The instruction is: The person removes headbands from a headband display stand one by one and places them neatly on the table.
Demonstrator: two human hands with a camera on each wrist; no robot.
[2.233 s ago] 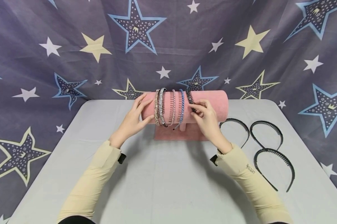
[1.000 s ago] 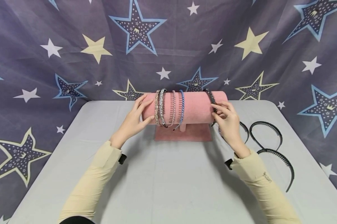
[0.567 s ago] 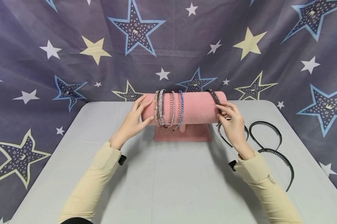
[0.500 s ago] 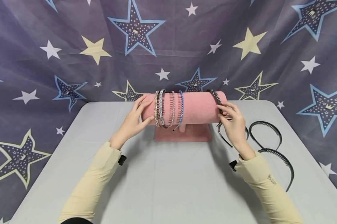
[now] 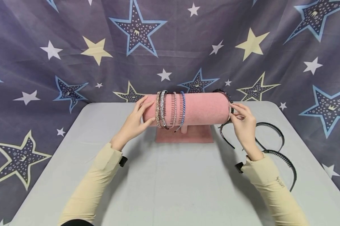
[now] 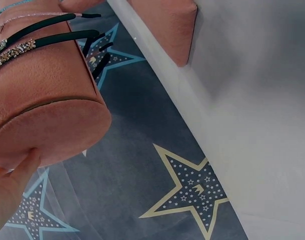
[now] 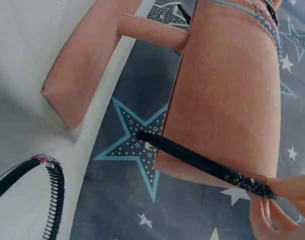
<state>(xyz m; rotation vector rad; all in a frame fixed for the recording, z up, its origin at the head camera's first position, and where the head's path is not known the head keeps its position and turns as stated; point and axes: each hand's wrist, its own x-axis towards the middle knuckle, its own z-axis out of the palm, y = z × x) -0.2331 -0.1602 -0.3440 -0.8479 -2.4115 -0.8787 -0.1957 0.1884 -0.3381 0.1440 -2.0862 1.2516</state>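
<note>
While the right hand [image 5: 244, 125] pinches a dark studded headband [image 5: 225, 94] at the right end of the pink velvet roll stand [image 5: 204, 108], its palm hides one black headband [image 5: 271, 133] lying on the table [image 5: 170, 182]. A second earlier, the studded headband sat further left on the roll. The left hand [image 5: 134, 121], fingers relaxed, rests against the left end.

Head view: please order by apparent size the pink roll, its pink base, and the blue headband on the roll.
1. pink roll, plainly the largest.
2. pink base, though the roll hides part of it.
3. blue headband, a thin strip around the roll.
</note>
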